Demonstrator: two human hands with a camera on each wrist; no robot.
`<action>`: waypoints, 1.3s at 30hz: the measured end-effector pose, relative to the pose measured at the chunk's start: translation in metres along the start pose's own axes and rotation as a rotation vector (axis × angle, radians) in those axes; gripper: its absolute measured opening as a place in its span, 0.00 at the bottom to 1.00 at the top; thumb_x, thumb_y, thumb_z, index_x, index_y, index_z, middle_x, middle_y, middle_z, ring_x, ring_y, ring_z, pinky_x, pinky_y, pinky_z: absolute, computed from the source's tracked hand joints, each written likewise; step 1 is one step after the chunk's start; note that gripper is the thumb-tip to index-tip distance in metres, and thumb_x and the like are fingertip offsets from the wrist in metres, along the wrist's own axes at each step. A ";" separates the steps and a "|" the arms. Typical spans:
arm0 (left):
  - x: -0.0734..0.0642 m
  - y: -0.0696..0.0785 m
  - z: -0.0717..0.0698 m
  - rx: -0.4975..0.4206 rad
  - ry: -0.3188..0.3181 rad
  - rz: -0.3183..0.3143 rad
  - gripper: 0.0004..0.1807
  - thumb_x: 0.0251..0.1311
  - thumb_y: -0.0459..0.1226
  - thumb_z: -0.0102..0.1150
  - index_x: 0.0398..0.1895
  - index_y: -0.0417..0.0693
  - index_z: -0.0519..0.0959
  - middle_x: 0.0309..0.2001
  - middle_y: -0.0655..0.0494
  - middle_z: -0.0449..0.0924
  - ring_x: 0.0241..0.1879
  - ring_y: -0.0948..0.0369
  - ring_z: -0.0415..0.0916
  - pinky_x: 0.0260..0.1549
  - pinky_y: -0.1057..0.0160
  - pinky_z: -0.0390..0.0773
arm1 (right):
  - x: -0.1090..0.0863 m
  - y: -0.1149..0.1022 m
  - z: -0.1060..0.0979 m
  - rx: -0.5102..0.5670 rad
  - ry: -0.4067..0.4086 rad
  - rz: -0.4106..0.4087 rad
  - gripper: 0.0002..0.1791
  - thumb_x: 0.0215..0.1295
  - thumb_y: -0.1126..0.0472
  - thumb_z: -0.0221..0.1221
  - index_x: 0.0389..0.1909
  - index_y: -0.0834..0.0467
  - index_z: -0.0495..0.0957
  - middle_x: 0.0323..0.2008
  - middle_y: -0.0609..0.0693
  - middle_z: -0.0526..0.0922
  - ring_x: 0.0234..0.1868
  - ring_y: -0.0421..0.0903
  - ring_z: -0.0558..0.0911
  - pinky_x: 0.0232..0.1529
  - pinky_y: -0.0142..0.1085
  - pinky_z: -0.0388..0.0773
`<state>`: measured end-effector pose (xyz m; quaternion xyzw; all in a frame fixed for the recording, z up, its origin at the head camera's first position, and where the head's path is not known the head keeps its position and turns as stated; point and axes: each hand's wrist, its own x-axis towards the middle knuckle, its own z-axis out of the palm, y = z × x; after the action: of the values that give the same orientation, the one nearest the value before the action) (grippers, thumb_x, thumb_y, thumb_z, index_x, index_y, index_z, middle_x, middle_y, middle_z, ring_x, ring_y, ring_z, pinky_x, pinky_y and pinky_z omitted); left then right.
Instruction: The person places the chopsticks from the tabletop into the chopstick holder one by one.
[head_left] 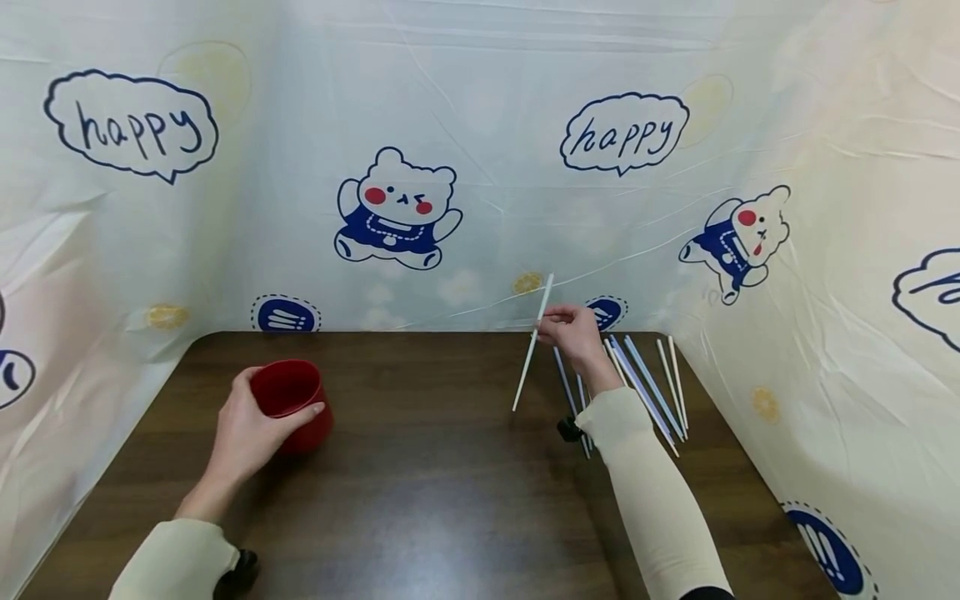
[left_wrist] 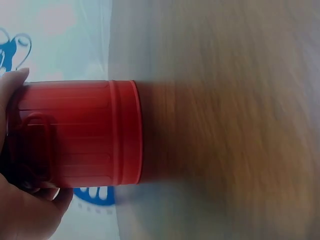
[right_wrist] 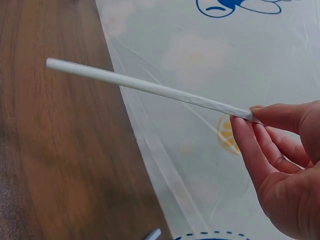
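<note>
My left hand [head_left: 246,433] grips a red ribbed cup [head_left: 313,429] by its rim at the left of the table, thumb on the near side. In the left wrist view the cup [left_wrist: 82,135] shows a moulded handle shape and a banded base; it stands upright. My right hand [head_left: 576,337] pinches a thin white straw [head_left: 527,371] between thumb and fingertips near the table's far edge. Its long free part slants down toward the table in the head view. The right wrist view shows the straw [right_wrist: 150,89] held close to one end by the fingers [right_wrist: 250,150].
Several blue straws [head_left: 654,385] and white straws [head_left: 678,379] lie at the right of the brown table [head_left: 435,467], partly under my right forearm. A printed sheet [head_left: 495,167] rises behind the table and along both sides.
</note>
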<state>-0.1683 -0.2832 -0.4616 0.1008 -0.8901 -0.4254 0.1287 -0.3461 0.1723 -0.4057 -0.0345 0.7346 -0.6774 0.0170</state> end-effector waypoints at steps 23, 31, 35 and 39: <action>0.021 0.064 0.100 -0.149 -0.196 0.145 0.56 0.49 0.48 0.80 0.75 0.44 0.54 0.68 0.43 0.66 0.65 0.44 0.66 0.51 0.40 0.82 | -0.006 -0.040 0.028 0.042 0.051 -0.173 0.15 0.63 0.75 0.65 0.50 0.75 0.78 0.36 0.55 0.80 0.35 0.49 0.88 0.44 0.41 0.87; 0.024 0.082 0.124 -0.187 -0.239 0.187 0.54 0.48 0.47 0.81 0.74 0.46 0.56 0.67 0.46 0.67 0.65 0.47 0.67 0.52 0.43 0.82 | -0.006 -0.065 0.041 0.092 0.027 -0.281 0.13 0.63 0.74 0.66 0.48 0.73 0.78 0.35 0.55 0.81 0.36 0.52 0.88 0.42 0.40 0.87; 0.023 0.091 0.134 -0.205 -0.255 0.198 0.53 0.48 0.47 0.81 0.72 0.46 0.58 0.66 0.47 0.68 0.64 0.47 0.68 0.52 0.43 0.82 | -0.009 -0.076 0.050 0.099 -0.003 -0.313 0.14 0.63 0.74 0.66 0.49 0.74 0.78 0.35 0.56 0.82 0.33 0.46 0.87 0.42 0.41 0.87; 0.022 0.095 0.145 -0.218 -0.274 0.205 0.52 0.47 0.46 0.81 0.72 0.48 0.58 0.65 0.48 0.69 0.64 0.48 0.68 0.52 0.44 0.82 | -0.011 -0.081 0.059 0.093 -0.023 -0.331 0.14 0.63 0.74 0.66 0.48 0.74 0.79 0.35 0.55 0.83 0.34 0.46 0.87 0.42 0.41 0.87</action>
<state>-0.2417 -0.1246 -0.4721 -0.0635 -0.8535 -0.5138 0.0592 -0.3282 0.1080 -0.3299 -0.1619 0.6865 -0.7038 -0.0847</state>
